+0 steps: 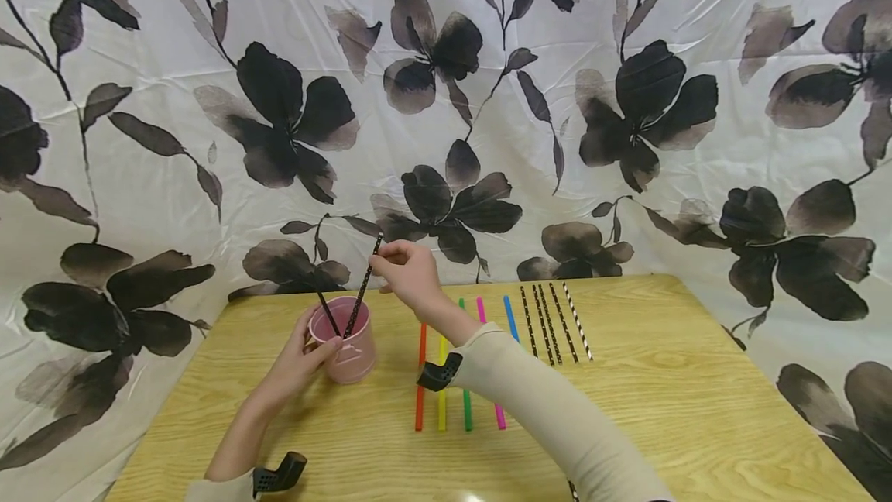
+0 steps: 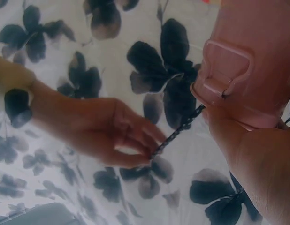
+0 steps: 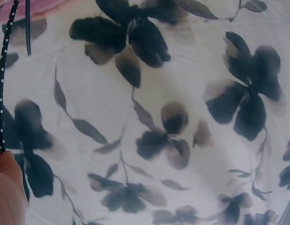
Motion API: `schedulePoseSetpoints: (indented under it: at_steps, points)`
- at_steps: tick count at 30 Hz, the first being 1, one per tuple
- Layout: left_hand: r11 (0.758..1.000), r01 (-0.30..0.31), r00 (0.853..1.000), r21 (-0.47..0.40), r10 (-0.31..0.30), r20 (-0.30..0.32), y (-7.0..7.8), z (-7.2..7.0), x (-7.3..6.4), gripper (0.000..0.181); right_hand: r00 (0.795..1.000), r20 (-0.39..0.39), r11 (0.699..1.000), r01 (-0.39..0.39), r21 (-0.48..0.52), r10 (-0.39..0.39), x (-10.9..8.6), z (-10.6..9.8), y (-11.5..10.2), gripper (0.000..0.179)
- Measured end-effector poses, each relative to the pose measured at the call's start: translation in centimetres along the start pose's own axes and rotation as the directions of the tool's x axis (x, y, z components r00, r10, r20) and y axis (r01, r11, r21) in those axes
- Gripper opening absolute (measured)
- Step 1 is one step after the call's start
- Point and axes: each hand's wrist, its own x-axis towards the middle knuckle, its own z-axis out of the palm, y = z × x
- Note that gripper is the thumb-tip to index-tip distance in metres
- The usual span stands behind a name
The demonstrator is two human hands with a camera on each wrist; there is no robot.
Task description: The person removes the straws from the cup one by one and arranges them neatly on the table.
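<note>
My left hand (image 1: 300,359) grips the pink pail (image 1: 354,364) at the table's left side, its thumb at the rim near a small handle. A thin black straw (image 1: 326,307) leans inside the pail. Above the pail, my right hand (image 1: 411,276) pinches a black straw with white dots (image 1: 365,289) near its upper end. The dotted straw slants down, its lower end inside the pail. In the left wrist view, the dotted straw (image 2: 179,131) runs from the right fingertips to the pail's rim. The right wrist view catches the thumb (image 3: 11,183) against this straw.
On the wooden table (image 1: 627,424) lie red (image 1: 420,401), yellow (image 1: 442,401), green (image 1: 468,405), pink (image 1: 499,413) and blue straws (image 1: 511,316), partly behind the right arm. Farther right are several black patterned straws (image 1: 528,320) and a striped one (image 1: 577,320). Floral cloth (image 1: 446,130) hangs behind.
</note>
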Motion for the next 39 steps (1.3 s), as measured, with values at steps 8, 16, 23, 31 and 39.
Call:
schedulePoseSetpoints:
  at_steps: [8,16,23,31,39]
  points:
    - [0.999,-0.049,0.999,0.020,0.049,-0.010,0.0,0.1,0.0,0.068,0.998,0.014,0.997,0.065,0.050,-0.066,-0.9,-2.4,-3.2,0.014]
    - [0.999,-0.036,0.999,0.011,0.036,0.001,-0.1,0.1,0.1,0.070,0.987,0.045,0.987,0.156,-0.047,-0.154,-4.3,-6.0,-8.6,0.015]
    - [1.000,-0.015,1.000,0.016,0.015,0.005,-0.2,0.0,0.2,0.072,0.978,0.056,0.974,0.205,-0.091,-0.201,-6.4,-9.2,-10.8,0.013]
    - [0.999,0.008,1.000,-0.048,-0.008,0.013,0.2,0.1,0.2,0.073,0.979,0.000,0.961,0.201,-0.189,-0.204,-8.4,-13.1,-11.0,0.011]
    - [0.998,0.010,1.000,-0.062,-0.009,0.024,0.4,0.2,0.2,0.072,0.991,-0.061,0.965,0.105,-0.241,-0.123,-9.9,-17.9,-7.9,0.015]
